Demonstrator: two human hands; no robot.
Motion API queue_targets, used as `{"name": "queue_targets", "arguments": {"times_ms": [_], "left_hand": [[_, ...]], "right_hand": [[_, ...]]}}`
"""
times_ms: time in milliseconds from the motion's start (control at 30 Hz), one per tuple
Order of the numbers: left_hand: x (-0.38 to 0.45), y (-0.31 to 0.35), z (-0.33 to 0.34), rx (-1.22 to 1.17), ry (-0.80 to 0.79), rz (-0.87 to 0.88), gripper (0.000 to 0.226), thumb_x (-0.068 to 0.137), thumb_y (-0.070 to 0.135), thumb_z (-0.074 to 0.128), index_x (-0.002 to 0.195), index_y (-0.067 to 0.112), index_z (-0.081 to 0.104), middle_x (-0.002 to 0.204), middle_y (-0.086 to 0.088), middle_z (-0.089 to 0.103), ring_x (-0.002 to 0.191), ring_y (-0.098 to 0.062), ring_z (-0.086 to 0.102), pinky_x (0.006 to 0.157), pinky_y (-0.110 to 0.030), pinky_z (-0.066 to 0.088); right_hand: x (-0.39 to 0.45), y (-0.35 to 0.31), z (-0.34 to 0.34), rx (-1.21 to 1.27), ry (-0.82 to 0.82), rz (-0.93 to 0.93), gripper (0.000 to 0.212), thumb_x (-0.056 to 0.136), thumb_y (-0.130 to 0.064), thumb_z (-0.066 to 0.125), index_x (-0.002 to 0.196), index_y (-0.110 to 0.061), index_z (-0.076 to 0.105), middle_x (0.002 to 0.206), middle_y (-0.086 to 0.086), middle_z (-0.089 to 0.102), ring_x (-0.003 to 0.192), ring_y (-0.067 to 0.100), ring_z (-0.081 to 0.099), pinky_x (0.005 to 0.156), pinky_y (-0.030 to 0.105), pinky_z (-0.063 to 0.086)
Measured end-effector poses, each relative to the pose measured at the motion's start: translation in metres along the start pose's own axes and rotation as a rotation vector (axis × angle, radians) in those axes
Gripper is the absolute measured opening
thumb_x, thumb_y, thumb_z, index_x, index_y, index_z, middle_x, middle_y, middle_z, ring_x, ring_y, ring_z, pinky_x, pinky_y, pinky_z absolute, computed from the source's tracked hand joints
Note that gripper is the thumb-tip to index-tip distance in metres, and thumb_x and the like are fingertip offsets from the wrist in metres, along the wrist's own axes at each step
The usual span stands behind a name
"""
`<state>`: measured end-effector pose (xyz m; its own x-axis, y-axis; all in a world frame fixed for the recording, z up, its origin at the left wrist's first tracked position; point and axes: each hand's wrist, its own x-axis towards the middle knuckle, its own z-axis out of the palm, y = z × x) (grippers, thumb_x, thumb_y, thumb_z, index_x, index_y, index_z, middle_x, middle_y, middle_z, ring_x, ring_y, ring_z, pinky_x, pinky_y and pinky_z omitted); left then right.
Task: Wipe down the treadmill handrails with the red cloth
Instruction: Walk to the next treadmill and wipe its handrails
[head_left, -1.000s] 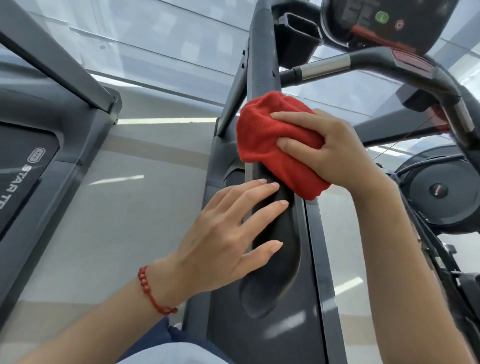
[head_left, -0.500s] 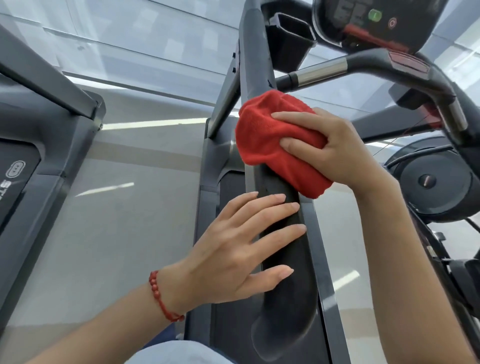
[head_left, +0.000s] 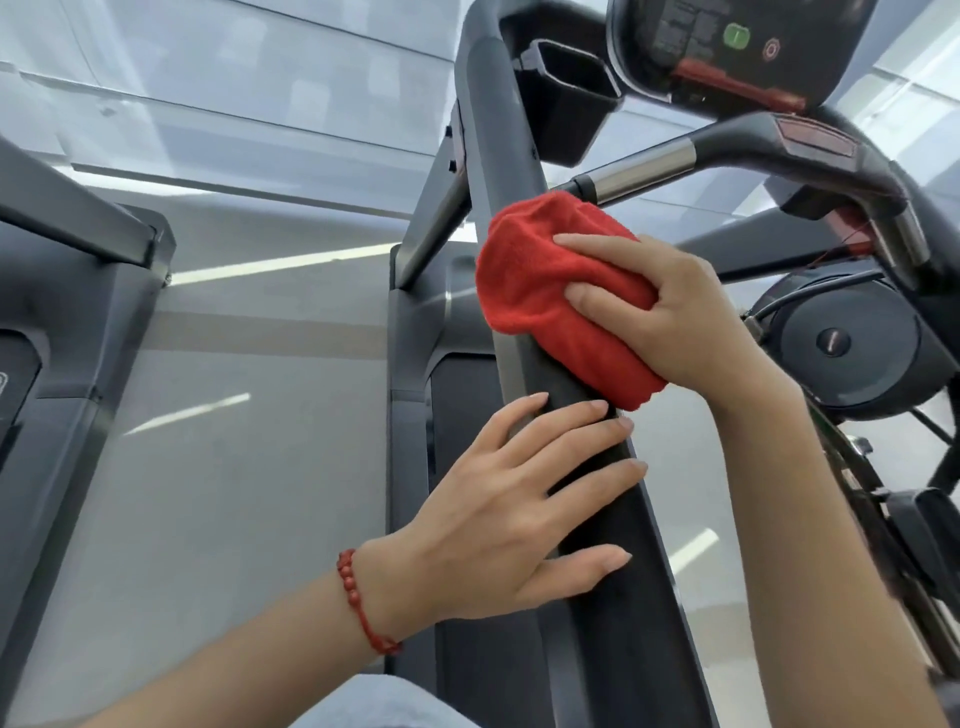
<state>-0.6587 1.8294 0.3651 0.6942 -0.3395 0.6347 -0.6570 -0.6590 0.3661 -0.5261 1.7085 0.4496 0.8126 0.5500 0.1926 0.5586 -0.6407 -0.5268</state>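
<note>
Red cloth (head_left: 540, 291) under right hand (head_left: 670, 312), on handrail (head_left: 498, 140)

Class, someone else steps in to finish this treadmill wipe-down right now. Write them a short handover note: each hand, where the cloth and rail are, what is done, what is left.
Right hand: grips the bunched red cloth and presses it against the dark side handrail, partway up.
Left hand: fingers straight, resting flat on the same rail just below the cloth; it holds nothing.
Done: wiping is under way on this rail; how much is already clean cannot be told.
Left: the remaining length of this rail, then the front handlebar with its silver section below the console, and any rail out of view.
</note>
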Motion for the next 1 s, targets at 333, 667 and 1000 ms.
{"name": "queue_targets", "arguments": {"times_ms": [333,667,1000], "left_hand": [[0.014,-0.037,0.0,-0.04,-0.009,0.087,0.043,0.093,0.039,0.041,0.117,0.01,0.061,0.128,-0.011,0.056,0.126,-0.022,0.043,0.106,-0.045,0.031],[0.03,-0.059,-0.002,-0.073,-0.015,0.134,0.04,0.093,0.038,0.042,0.114,0.012,0.063,0.126,-0.009,0.059,0.121,-0.021,0.048,0.105,-0.044,0.032],[0.055,-0.088,-0.002,0.01,-0.023,0.068,0.044,0.094,0.039,0.038,0.111,0.01,0.065,0.123,-0.01,0.06,0.119,-0.021,0.05,0.103,-0.046,0.035]], "right_hand": [[0.035,-0.001,0.008,-0.088,0.08,0.105,0.037,0.082,-0.04,0.062,0.118,-0.043,0.057,0.107,0.001,0.065,0.094,0.006,0.054,0.081,-0.001,0.03],[0.037,0.005,0.008,0.066,0.09,0.164,0.037,0.077,-0.042,0.063,0.113,-0.047,0.057,0.105,-0.001,0.066,0.099,0.007,0.059,0.095,0.027,0.044],[0.081,0.026,0.011,0.116,0.08,0.088,0.034,0.081,-0.04,0.062,0.115,-0.044,0.058,0.105,-0.008,0.061,0.096,-0.003,0.053,0.088,0.008,0.038]]}}
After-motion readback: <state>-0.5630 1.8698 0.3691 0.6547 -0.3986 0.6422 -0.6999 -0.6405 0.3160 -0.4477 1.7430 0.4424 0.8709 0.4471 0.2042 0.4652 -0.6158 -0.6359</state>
